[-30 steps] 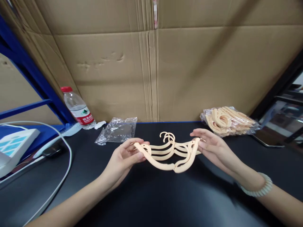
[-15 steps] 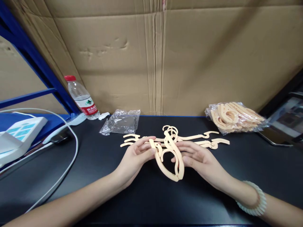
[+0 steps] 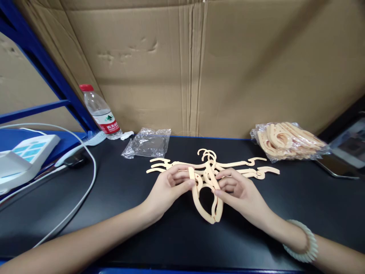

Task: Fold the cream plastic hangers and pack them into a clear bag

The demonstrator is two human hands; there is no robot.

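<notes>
Currently, over the table (image 3: 148, 245), a folded hanger (image 3: 200, 208) is pinched by the left hand (image 3: 168, 188) at nine o'clock and the right hand (image 3: 242, 194) at three, both equally near, its bend pointing to six, long axis towards twelve

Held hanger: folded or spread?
Mostly folded: the held hanger makes a narrow V between the left hand and right hand, its arms meeting at the bottom; the hangers behind lie spread.

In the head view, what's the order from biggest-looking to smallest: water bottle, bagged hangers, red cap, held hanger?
1. Bagged hangers
2. Water bottle and held hanger: too alike to rank, the hanger being nearer
3. Red cap
</notes>
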